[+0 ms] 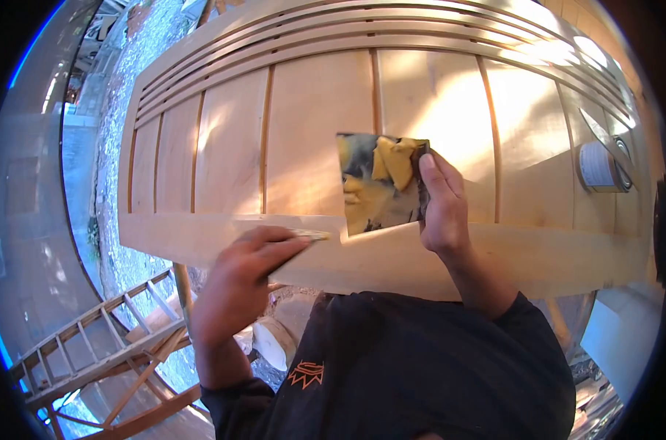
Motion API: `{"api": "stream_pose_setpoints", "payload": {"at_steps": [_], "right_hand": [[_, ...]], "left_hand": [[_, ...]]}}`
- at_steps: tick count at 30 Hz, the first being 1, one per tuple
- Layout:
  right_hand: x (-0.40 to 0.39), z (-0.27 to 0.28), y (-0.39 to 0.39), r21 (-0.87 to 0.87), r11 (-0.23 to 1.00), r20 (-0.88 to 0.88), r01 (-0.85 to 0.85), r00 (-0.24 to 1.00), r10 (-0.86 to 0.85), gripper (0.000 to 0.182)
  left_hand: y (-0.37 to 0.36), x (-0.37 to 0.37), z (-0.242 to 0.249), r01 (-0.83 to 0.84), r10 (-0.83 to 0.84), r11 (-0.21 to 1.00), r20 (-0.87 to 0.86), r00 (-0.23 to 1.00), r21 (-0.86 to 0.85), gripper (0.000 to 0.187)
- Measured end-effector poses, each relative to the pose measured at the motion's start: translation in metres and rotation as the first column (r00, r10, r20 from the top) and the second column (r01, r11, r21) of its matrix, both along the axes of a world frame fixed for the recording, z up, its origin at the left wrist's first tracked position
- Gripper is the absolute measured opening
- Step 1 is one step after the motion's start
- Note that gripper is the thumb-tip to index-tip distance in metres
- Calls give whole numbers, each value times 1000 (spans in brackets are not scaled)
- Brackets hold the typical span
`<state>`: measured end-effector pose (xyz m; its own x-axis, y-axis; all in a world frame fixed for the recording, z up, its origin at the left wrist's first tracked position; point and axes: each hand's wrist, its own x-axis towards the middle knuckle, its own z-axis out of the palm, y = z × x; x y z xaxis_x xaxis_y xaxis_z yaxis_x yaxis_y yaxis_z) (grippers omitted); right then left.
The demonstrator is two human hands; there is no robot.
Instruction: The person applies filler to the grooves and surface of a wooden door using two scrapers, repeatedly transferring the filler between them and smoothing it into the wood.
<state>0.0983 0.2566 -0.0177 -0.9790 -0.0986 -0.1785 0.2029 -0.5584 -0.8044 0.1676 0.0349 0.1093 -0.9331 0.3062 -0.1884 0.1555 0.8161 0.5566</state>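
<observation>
A: Where do the edges lie?

B: A wooden panel (311, 132) spans most of the view, lying flat, its near edge against or close to the dark shirt (436, 359). Left hand (238, 279) is over that near edge, fingers curled closed on a thin scraper (312, 235). Its tip ends just beside the lower left corner of a square plate (400, 209).

A: And the right hand (444, 198)?

B: Closed on the plate's right edge, thumb on top. Plate is over the panel's near rail and middle boards. Yellow paste (394, 163) is heaped and smeared on its face.

A: Open room?

B: Bare boards left of the plate, out to the panel's left end. Bare boards right of it too, as far as a can (595, 167) near the right end. Slats line the far side. A ladder (98, 341) is beyond the near left corner.

A: Hard to make out?

B: Right fingers under the plate, hidden. Left hand blurred; scraper's rear lost in the grip. Plate touching panel or not: cannot tell. Can's label unreadable. Glare bleaches boards right of centre. A dark object (664, 231) at the right margin, cut off.
</observation>
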Motion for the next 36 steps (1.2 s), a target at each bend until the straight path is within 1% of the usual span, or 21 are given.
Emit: {"api": "stream_pose_setpoints", "payload": {"at_steps": [2, 3, 4, 5, 7, 8, 9, 11, 14, 17, 20, 21, 23, 26, 28, 29, 30, 31, 33, 34, 36], "right_hand": [[-2, 6, 3, -245, 960, 116, -136, 979, 169, 31], [-1, 9, 3, -371, 908, 158, -193, 951, 266, 32], [0, 11, 3, -447, 850, 170, -277, 907, 385, 36], [2, 7, 2, -443, 820, 146, -363, 873, 465, 36], [7, -1, -1, -430, 734, 98, -526, 781, 617, 38], [8, 4, -2, -432, 665, 7, -609, 736, 677, 40], [10, 6, -4, -410, 648, -48, -642, 725, 687, 40], [12, 10, -7, -357, 627, -153, -692, 706, 692, 42], [10, 14, -3, -272, 629, -136, -728, 676, 724, 43], [10, 16, -1, -235, 634, -155, -736, 673, 724, 42], [12, 15, 0, -175, 648, -159, -741, 671, 724, 40], [12, 13, -1, -145, 652, -157, -744, 668, 728, 39], [17, 11, -3, -48, 723, -152, -690, 720, 677, 35], [16, 2, -2, 134, 773, -149, -621, 758, 635, 33], [12, 1, -3, 286, 793, -172, -538, 785, 595, 34], [11, 1, -3, 302, 760, -126, -575, 766, 630, 34], [9, 1, -3, 319, 723, -82, -613, 742, 665, 35], [8, 2, -4, 335, 681, -39, -652, 712, 701, 37], [11, 8, -11, 286, 725, -72, -627, 740, 668, 37], [14, 9, -16, 256, 746, -88, -614, 754, 651, 37], [21, 9, -24, 240, 782, -92, -575, 789, 608, 36]], "left_hand": [[-15, -2, 12, -104, 113, 989, -82, 990, 107, 49], [-21, -1, 15, -164, 186, 974, -136, 973, 156, 49], [-29, -1, 10, -215, 265, 947, -202, 943, 238, 46], [-33, -3, 4, -273, 355, 889, -175, 918, 368, 42], [-36, -13, -12, -237, 318, 846, -96, 943, 478, 40], [-39, -17, -28, -179, 262, 822, -80, 962, 541, 40], [-36, -21, -37, -135, 193, 798, -37, 981, 587, 41], [-28, -25, -49, -65, 96, 770, -15, 995, 634, 41], [-16, -29, -49, 13, 47, 739, -70, 996, 674, 41], [-8, -34, -44, 148, -60, 786, -164, 985, 600, 43], [-4, -34, -43, 191, -106, 845, -193, 975, 499, 45], [-6, -33, -43, 197, -118, 902, -218, 969, 384, 45], [-16, -30, -41, 190, -149, 972, -260, 954, 140, 45], [-33, -21, -40, -16, -8, 997, -294, 956, -79, 43], [-29, -13, -18, -100, 71, 993, -357, 931, -64, 42], [-24, -7, -5, -142, 112, 988, -386, 916, -52, 41], [-19, 0, 2, -118, 41, 980, -421, 906, -159, 40], [-10, 4, 6, -58, -44, 972, -422, 906, -226, 40], [11, 13, 10, 45, -201, 930, -403, 893, -364, 40], [14, 16, 10, 84, -238, 913, -352, 905, -399, 41], [23, 16, 6, 58, -218, 918, -376, 901, -392, 40]]}}
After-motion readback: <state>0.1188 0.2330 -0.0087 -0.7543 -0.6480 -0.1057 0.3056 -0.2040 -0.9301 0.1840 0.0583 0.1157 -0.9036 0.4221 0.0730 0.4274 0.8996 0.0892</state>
